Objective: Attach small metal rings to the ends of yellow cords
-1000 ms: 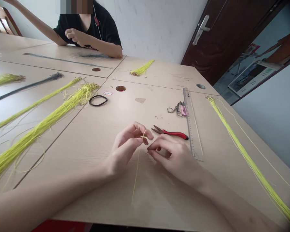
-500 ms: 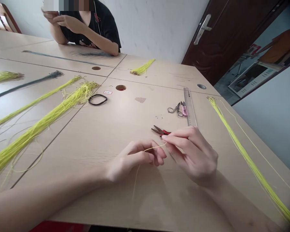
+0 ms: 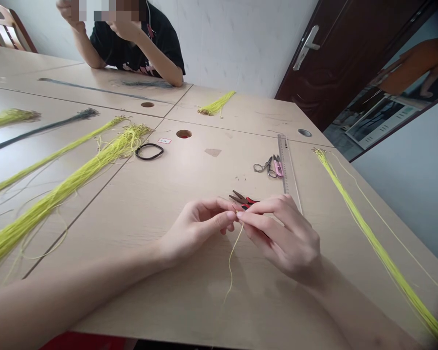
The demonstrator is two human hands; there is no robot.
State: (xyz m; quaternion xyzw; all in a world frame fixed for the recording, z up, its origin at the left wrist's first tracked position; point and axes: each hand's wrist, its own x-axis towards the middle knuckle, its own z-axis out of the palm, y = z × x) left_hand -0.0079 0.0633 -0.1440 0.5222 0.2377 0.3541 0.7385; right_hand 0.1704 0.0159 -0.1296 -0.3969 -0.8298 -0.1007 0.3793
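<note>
Pale table (image 3: pixel 142 189): seams are dividing its top; a light wall (image 3: pixel 222 53) is rising behind, a dark door (image 3: pixel 314 53) standing at far right.
Left hand (image 3: pixel 204 228): reaching in from near left, thumb closing against the fingers, tips pinching at the thread's upper end.
Right hand (image 3: pixel 284 238): coming from near right, thumb and forefinger closing on the same spot, fingertips meeting the left ones.
Yellow thread (image 3: pixel 230 262): hanging from the joined fingertips at near centre, curving toward the near edge; a tiny loop is showing at its top, too small to name.
Pliers (image 3: pixel 241 198): lying just beyond the fingertips, jaws spreading toward the left, red handles partly hiding behind the right hand.
Cutting tools: scissors (image 3: pixel 268 166) and pink snips (image 3: pixel 278 166) are resting left of a clear ruler (image 3: pixel 288 165).
Left side: a thick yellow bundle (image 3: pixel 69 184) is stretching diagonally, its far end lying near a black band (image 3: pixel 149 151); a dark bundle (image 3: pixel 40 131) is lying farther off.
Right side: another yellow bundle (image 3: pixel 372 233) is running far to near.
Far left: a person in black (image 3: pixel 164 46) is sitting, forearms raised.
</note>
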